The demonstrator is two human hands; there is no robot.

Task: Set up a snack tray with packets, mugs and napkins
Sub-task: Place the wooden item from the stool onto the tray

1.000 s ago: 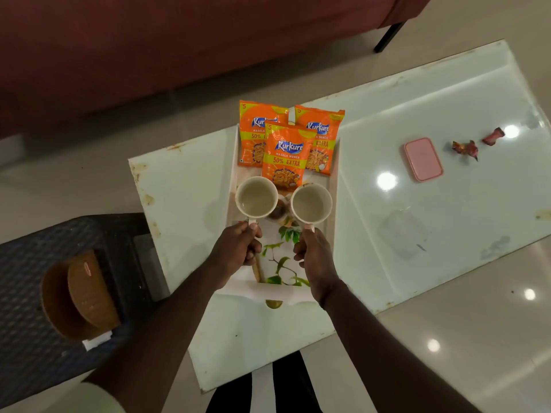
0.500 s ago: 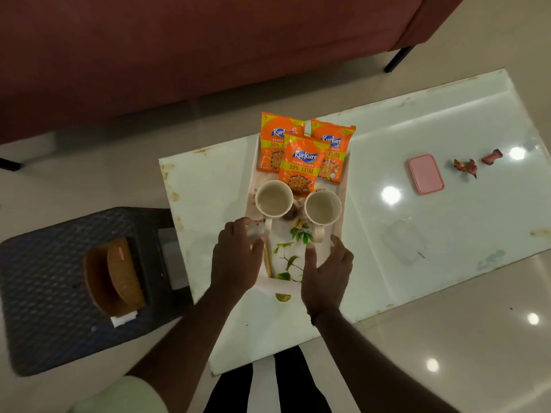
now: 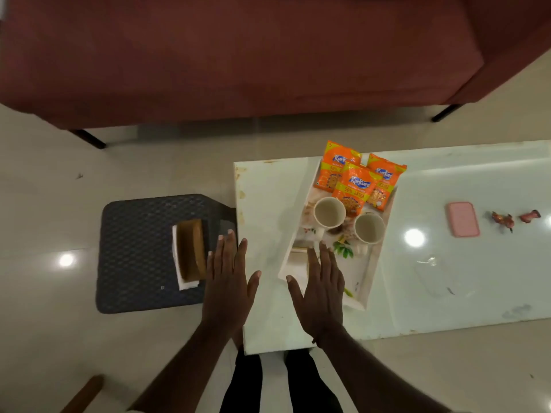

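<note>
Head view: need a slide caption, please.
Open left hand and right hand hover beside white floral tray holding orange snack packets and cream mugs.

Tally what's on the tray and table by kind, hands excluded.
Snack packets: 3, on the tray
Mugs: 2, on the tray
Pink lid: 1, on the table
Sweet wrappers: 2, on the table
Clear plastic piece: 1, on the table
Total: 9
</note>
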